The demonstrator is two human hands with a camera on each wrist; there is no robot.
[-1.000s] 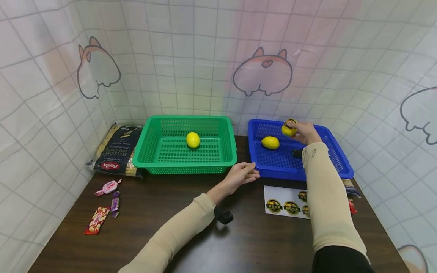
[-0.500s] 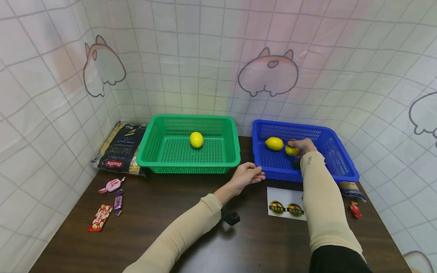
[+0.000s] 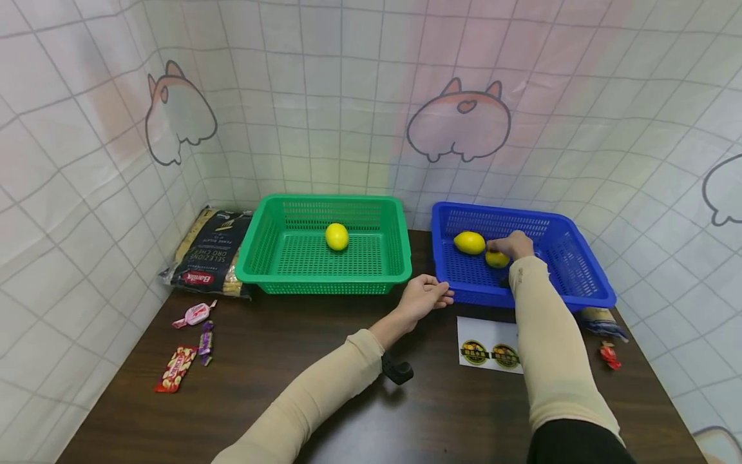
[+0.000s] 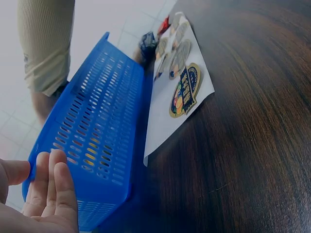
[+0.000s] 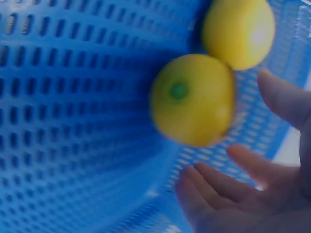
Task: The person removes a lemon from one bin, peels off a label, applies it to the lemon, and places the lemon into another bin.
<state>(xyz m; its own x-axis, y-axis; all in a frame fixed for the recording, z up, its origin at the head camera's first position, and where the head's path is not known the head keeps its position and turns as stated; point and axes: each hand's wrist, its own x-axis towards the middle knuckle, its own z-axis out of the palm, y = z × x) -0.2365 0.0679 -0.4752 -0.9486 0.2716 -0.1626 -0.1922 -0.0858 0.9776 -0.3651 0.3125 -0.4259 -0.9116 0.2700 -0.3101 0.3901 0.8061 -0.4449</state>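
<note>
In the head view two lemons lie in the blue plastic basket (image 3: 475,293). My right hand (image 3: 513,245) is inside it, above the nearer lemon (image 3: 496,260); the other lemon (image 3: 469,243) lies just to the left. The right wrist view has my thumb and fingers spread, with a gap between them and the lemon with a green nub (image 5: 192,99). At the basket's front left corner, my left hand (image 3: 426,298) pinches the rim between thumb and fingers, as the left wrist view also shows. A third lemon (image 3: 337,237) sits in the green basket (image 3: 324,278).
A white sheet of round stickers (image 3: 489,332) lies before the blue basket, partly under my right arm. Left stand a pasta bag (image 3: 211,248) and several wrapped sweets, including a red packet (image 3: 176,368). A red wrapped sweet (image 3: 608,355) lies at the right edge.
My right hand has lowered the stickered lemon into the blue basket and let go of it. My left hand stays at the basket's corner. The head view has shifted slightly.
</note>
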